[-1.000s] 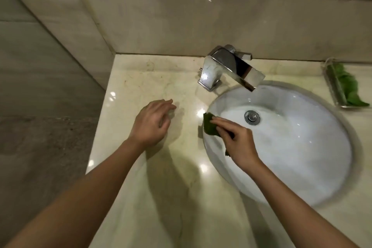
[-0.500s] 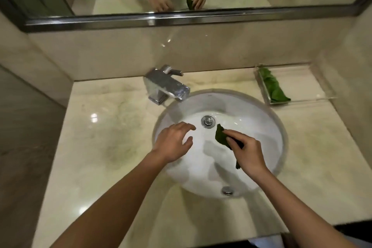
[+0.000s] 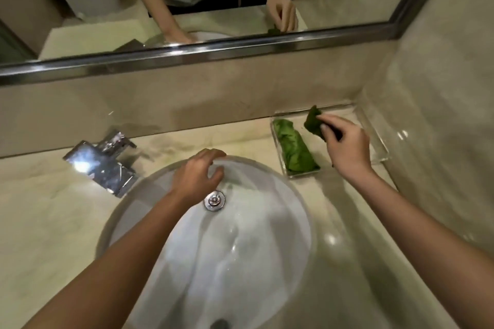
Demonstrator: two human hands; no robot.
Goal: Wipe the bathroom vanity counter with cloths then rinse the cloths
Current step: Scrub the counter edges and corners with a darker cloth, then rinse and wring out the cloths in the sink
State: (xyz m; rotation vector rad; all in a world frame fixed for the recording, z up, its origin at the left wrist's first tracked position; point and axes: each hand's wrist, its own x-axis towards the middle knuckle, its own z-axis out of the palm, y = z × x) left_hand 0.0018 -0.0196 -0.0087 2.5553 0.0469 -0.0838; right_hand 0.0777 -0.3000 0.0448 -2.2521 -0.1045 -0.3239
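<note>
My right hand (image 3: 347, 144) holds a small dark green cloth (image 3: 313, 121) above a clear tray (image 3: 379, 153) at the back right of the beige marble counter (image 3: 48, 211). A second, lighter green cloth (image 3: 295, 149) lies rolled along the tray's left side. My left hand (image 3: 197, 177) hovers over the far rim of the white oval sink (image 3: 267, 248), fingers loosely curled and holding nothing. The sink's chrome drain (image 3: 214, 200) shows just right of that hand.
A chrome faucet (image 3: 103, 165) stands at the back left of the sink. A mirror with a metal frame (image 3: 213, 53) runs above the backsplash. A marble side wall (image 3: 441, 141) closes the counter on the right.
My right hand has carried the dark green cloth from the sink bowl up and right to above the tray. My left hand moved from the counter to over the sink's far rim.
</note>
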